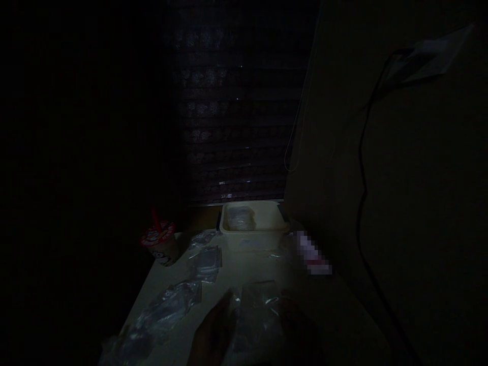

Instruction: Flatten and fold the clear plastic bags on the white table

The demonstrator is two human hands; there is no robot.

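The scene is very dark. My left hand (pixel 211 330) shows as a dark shape at the bottom centre, its fingers against the left edge of a clear plastic bag (pixel 257 310) held above a pale table (pixel 236 264). My right hand (pixel 295 325) is a dim shape at the bag's right side. Both seem to grip the bag, though the fingers are hard to make out.
More clear plastic bags (pixel 170 305) lie on the table's left half. A pale rectangular tub (pixel 253 221) stands at the far end, with a lidded cup with a red straw (pixel 160 244) to its left. A wall with a hanging black cable (pixel 362 193) rises on the right.
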